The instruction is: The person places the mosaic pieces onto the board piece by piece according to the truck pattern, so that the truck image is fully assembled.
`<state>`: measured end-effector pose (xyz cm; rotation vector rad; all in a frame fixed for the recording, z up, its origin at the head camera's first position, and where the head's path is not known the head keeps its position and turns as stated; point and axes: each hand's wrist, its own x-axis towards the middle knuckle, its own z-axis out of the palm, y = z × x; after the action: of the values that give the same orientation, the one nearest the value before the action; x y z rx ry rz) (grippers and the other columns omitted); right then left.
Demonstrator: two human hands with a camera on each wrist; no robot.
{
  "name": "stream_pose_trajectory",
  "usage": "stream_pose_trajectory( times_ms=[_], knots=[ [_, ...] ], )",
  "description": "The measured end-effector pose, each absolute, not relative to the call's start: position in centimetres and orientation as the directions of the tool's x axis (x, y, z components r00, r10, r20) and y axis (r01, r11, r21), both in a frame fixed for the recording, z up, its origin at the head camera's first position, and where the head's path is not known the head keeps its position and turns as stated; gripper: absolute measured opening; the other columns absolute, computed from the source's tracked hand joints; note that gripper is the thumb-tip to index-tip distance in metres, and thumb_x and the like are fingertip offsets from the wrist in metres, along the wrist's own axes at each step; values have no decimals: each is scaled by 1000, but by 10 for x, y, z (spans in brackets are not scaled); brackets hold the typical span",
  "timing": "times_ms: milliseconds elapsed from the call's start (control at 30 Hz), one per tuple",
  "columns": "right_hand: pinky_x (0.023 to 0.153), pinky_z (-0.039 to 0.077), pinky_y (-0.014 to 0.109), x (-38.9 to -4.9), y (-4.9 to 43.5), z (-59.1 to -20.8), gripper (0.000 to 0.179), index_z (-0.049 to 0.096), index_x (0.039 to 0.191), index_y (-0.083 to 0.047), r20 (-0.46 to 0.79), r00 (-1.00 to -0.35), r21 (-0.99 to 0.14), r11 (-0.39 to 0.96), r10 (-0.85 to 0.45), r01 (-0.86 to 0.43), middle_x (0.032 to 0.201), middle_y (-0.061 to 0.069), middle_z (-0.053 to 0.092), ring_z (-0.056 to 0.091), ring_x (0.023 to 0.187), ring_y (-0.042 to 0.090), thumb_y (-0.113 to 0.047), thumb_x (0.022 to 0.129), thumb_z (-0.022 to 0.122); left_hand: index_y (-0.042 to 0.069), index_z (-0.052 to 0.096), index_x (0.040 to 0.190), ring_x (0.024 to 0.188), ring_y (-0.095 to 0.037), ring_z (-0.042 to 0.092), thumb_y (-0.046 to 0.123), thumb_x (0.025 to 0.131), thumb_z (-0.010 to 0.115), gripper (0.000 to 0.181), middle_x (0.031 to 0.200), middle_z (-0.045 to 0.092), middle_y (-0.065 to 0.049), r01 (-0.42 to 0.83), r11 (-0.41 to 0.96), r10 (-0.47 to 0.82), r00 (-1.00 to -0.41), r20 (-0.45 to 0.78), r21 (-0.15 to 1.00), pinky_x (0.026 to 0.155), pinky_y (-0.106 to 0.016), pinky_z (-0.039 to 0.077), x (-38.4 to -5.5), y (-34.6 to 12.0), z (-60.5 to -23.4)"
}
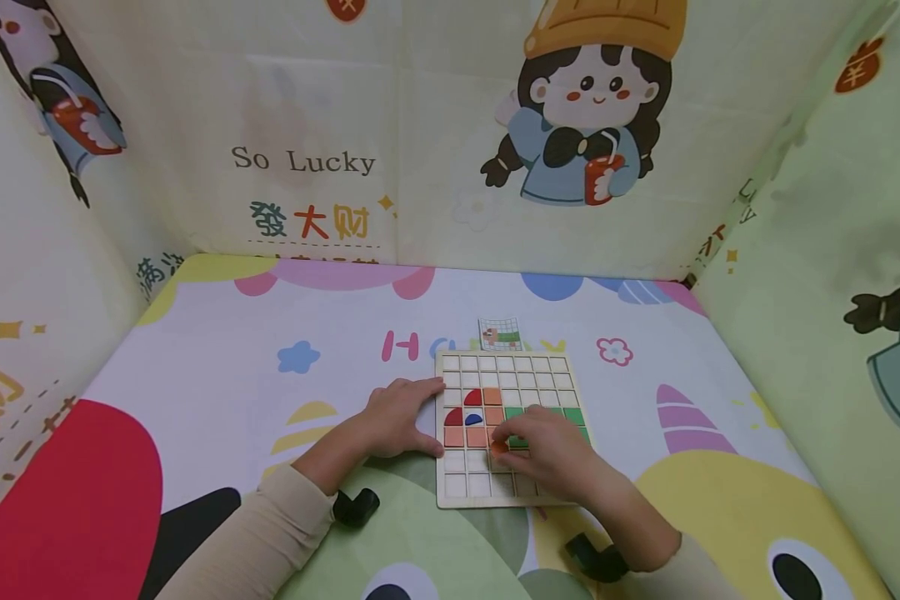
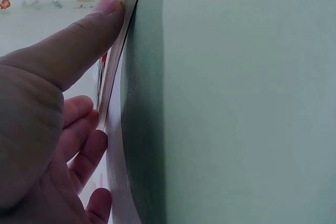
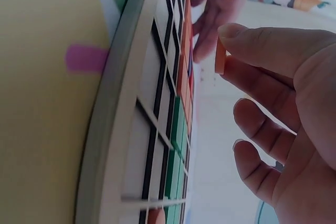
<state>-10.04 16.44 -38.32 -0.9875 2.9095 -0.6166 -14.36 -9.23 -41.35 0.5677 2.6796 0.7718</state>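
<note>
My right hand [image 1: 551, 450] pinches a small orange tile [image 3: 220, 59] between thumb and forefinger, over the lower middle of a wooden grid board [image 1: 457, 503]. In the right wrist view the tile stands on edge, above the board's face. My left hand [image 1: 393, 421] rests at the board's left side, thumb [image 2: 107, 6] and fingertips against its edge. On the grid lie orange tiles [image 1: 492, 396], green tiles [image 1: 573, 415], red curved tiles [image 1: 473, 398] and one blue-and-white tile [image 1: 473, 417]. My right hand hides part of the green ones.
Behind the board's top edge is a small card [image 1: 500, 335] with a gridded colour picture. A printed cloth [image 1: 217, 367] covers the table, and patterned fabric walls [image 1: 435, 125] rise at the back and both sides.
</note>
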Motion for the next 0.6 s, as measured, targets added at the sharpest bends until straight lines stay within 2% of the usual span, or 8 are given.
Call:
stream_pose_trajectory(
  times_ms=[600],
  knots=[
    [73, 49, 29, -102, 141, -391, 9, 76, 94, -19, 43, -765, -359, 705, -643, -612, 85, -15, 67, 53, 81, 10, -23, 87, 79, 17, 45, 151, 130, -28, 42, 45, 71, 89, 95, 147, 49, -3, 285, 783, 446, -877, -179, 553, 102, -54, 36, -144, -92, -412]
  ],
)
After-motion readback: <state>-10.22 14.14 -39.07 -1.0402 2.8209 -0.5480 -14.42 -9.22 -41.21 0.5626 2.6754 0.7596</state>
